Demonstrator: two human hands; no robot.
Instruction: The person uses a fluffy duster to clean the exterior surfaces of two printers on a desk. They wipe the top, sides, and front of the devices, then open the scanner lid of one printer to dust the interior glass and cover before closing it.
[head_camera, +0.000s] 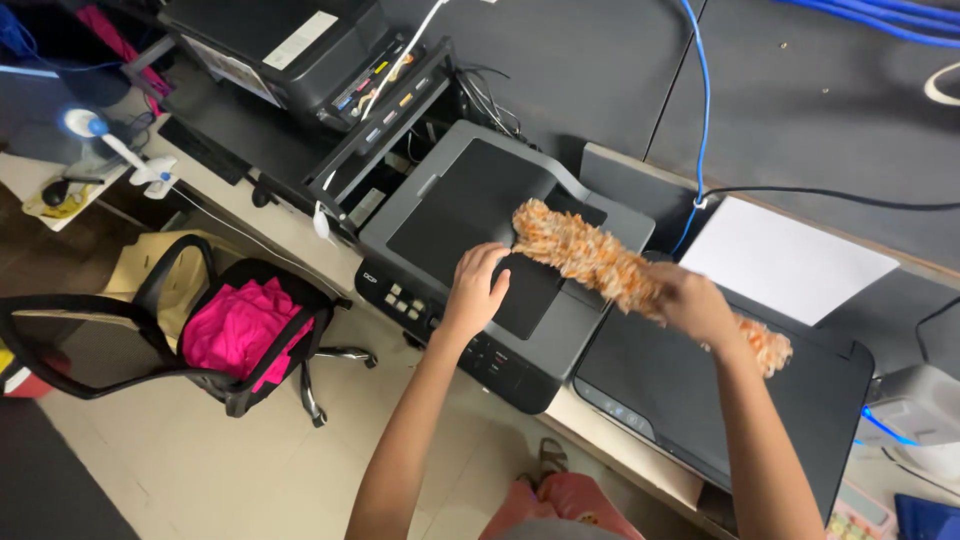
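Note:
My right hand (695, 302) grips a fluffy orange and white duster (590, 256) around its middle. The duster's head lies on the top of a grey and black printer (440, 190), near its output tray. Its other end (768, 350) sticks out past my wrist over a flat black scanner (680, 390). My left hand (476, 288) rests on the printer's black lid, fingers curled, just left of the duster head and above the button panel (405, 300).
A second black printer (285, 45) sits on a rack at the back left. A white sheet (785, 262) lies behind the scanner. A black office chair (180, 330) with a pink cloth (240, 325) stands on the floor at left. Blue cables (705, 100) run along the wall.

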